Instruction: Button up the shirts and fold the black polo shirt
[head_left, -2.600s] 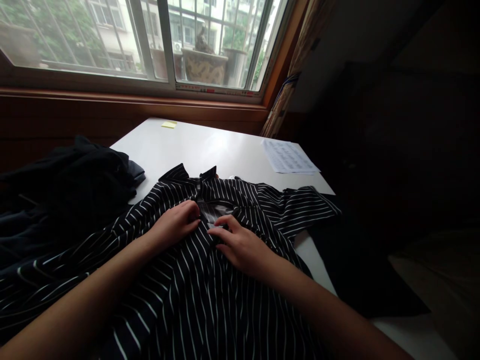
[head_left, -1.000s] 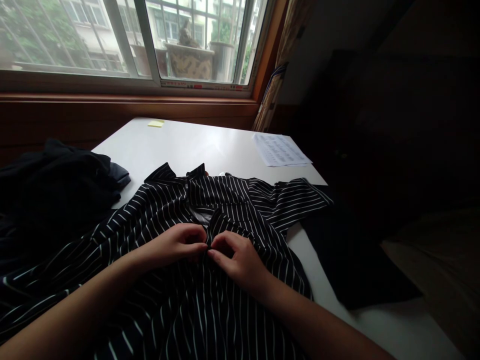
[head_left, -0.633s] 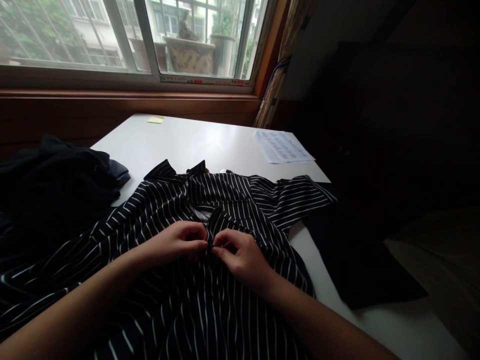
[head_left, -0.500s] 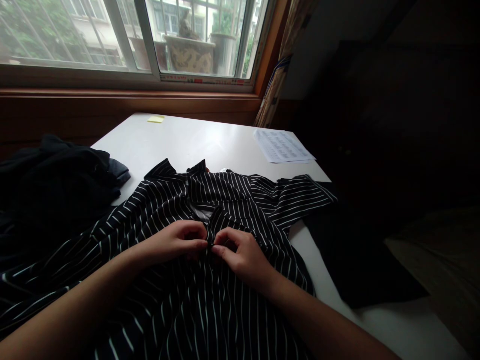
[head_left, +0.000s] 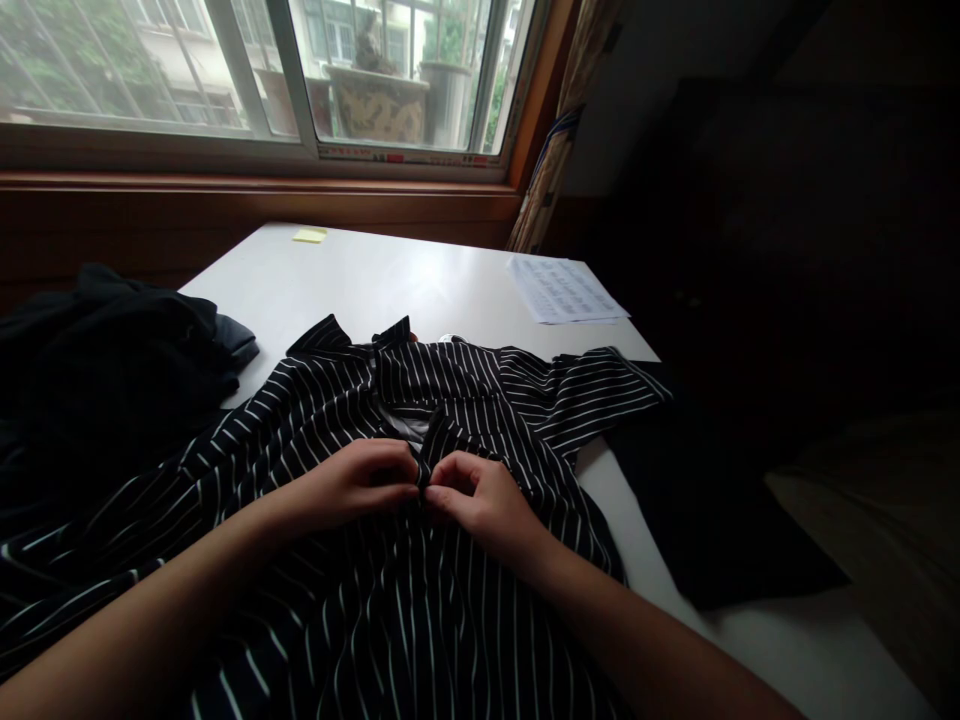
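A dark shirt (head_left: 480, 585) with thin white stripes lies spread over the near part of the table, its collar (head_left: 326, 337) toward the window and one short sleeve (head_left: 592, 395) out to the right. My left hand (head_left: 367, 482) pinches the front edge of the shirt near the middle, thumb against fingers. Close beside it, my right hand (head_left: 484, 500) pinches the same edge, the two sets of fingertips almost touching. Whether a button sits between the fingertips is too small to make out. Above the hands the front gapes, and a pale patch shows inside.
Dark clothes (head_left: 112, 350) are heaped at the left. Another dark cloth (head_left: 720, 520) hangs along the table's right side. On the white table (head_left: 405, 270) lie a yellow sticky note (head_left: 310, 235) and printed sheets (head_left: 566, 290). A window (head_left: 405, 80) and a curtain (head_left: 551, 160) stand behind.
Both hands stay at the shirt front, with only small finger movements. The raised strip of cloth between them has shifted and folded slightly. The whole view has moved a little.
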